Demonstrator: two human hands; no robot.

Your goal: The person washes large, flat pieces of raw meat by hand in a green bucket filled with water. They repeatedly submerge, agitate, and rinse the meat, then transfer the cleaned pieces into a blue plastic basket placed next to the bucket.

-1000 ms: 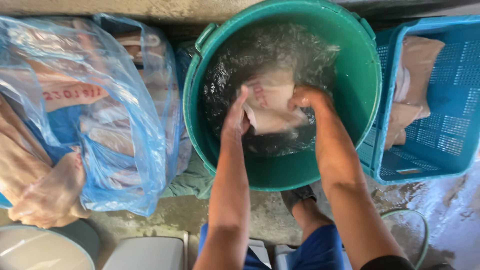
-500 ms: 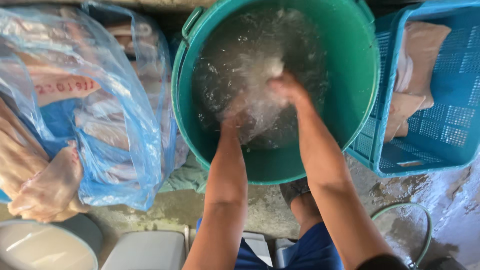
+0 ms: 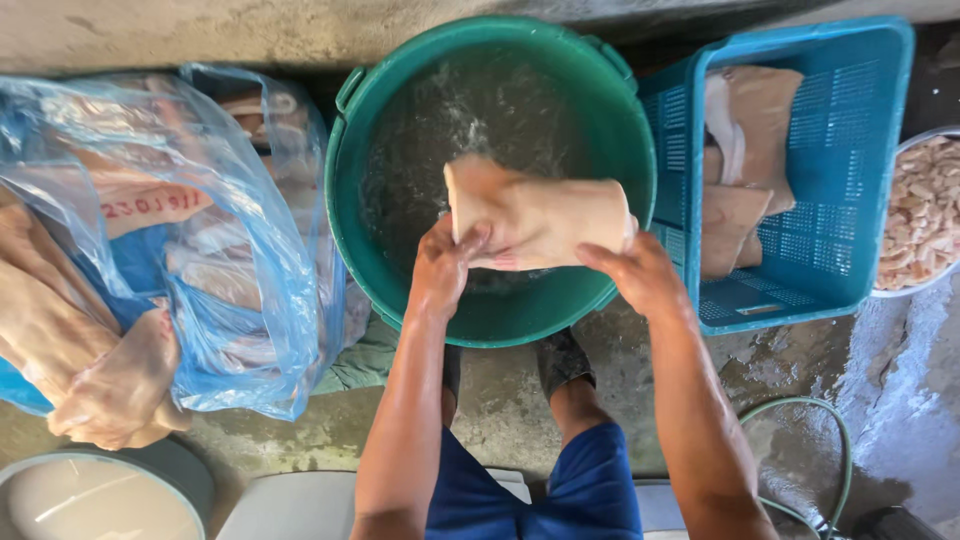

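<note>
**Pale slab of meat held over the wash tub**

The green tub [image 3: 640,200] fills the middle of the view, standing on the wet concrete floor [image 3: 500,400] between the person's knees, so both arms reach it without stretching. It holds churned, foamy water [image 3: 440,150].

At nine o'clock from the tub slumps a big blue plastic bag [image 3: 250,290], its mouth gaping and stuffed with pale pinkish pieces; one of them spills out at its lower edge. Its open side faces the tub, close enough for a short reach.

At three o'clock stands a blue perforated basket [image 3: 850,180], touching or nearly touching the tub's rim. Several like pieces [image 3: 750,130] lie against its left wall, and the holes would let water run off them. Beyond it, at the right edge, a bowl [image 3: 925,210] of small pale bits shows only in part.

The meat slab [image 3: 540,215] is held above the water near the tub's six o'clock side, lying roughly level. The left hand [image 3: 440,270] is clenched on its left end, thumb on top; the right hand [image 3: 640,275] grasps the right end from below, so the grip of both supports the limp piece at both ends and drips fall back into the tub.
</note>
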